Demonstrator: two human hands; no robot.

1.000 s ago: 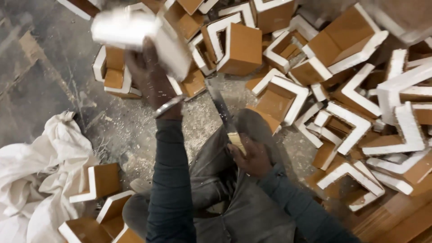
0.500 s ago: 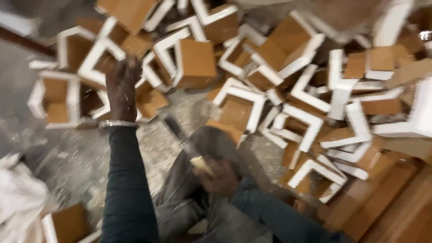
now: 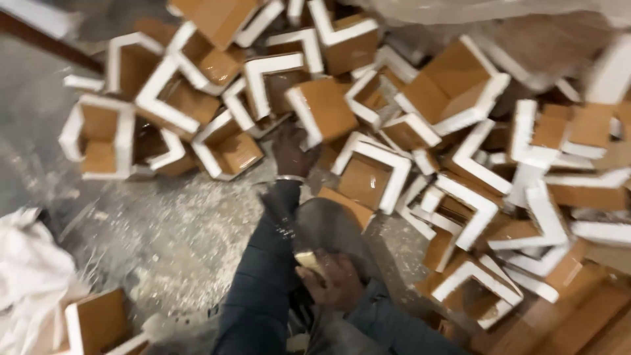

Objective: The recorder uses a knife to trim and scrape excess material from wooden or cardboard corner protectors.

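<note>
Since earlier: my left hand [image 3: 292, 152] has left the far-left pieces and reached right, onto a brown block with a white edge [image 3: 323, 112]; view has swung
Left hand: fingers curled on the block's lower corner, gripping it; metal bracelet [image 3: 289, 178] at wrist
Block: in the heap of foam-edged corner pieces [image 3: 460, 164]; long axis runs upper left to lower right, white edge facing left
Right hand: [image 3: 335, 279] low by my knee, fingers pinching a pale tool handle [image 3: 307, 260]
Room: bare dusty floor [image 3: 177, 230] at left; white cloth [image 3: 29, 283] at lower-left edge; heap crowds the right
</note>
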